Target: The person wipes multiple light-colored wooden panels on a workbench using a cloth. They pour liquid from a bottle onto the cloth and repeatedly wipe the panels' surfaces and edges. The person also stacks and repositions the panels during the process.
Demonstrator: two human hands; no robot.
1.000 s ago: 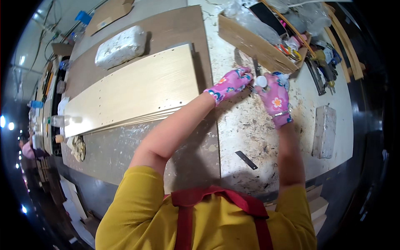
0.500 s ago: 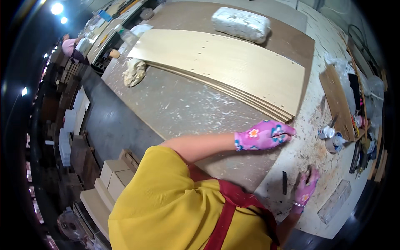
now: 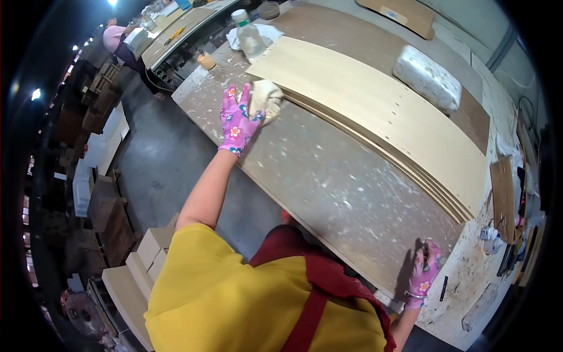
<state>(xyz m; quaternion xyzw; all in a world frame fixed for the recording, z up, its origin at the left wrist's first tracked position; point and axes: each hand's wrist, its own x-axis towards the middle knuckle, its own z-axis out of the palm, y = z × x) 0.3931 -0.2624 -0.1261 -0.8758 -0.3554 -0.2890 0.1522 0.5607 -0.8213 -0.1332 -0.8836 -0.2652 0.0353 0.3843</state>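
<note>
My left hand point(image 3: 239, 120), in a pink flowered glove, reaches over the bench's near left edge with its fingers spread. Its thumb side meets or overlaps a crumpled cream rag point(image 3: 267, 101); whether they touch, I cannot tell. The rag lies against the left end of a stack of pale, curved-edge wooden boards point(image 3: 375, 111), whose top board has small holes. My right hand point(image 3: 424, 270), in a matching glove with soiled fingertips, is at the bench's right end. Its fingers are loosely bent and apart, with nothing seen in them. A thin black strip point(image 3: 444, 288) lies just right of it.
A wrapped white block point(image 3: 428, 77) sits behind the boards. A clear bottle point(image 3: 248, 36) and a small orange-tan container point(image 3: 206, 60) stand at the far left. Glue-like bottles point(image 3: 490, 239) and cardboard point(image 3: 503, 196) line the right side. Another person point(image 3: 120, 44) stands at a farther bench.
My left hand has swung from the boards' right end far left to the rag. My right hand is now over the brown-grey worktop, left of the black strip. The view has shifted left.
</note>
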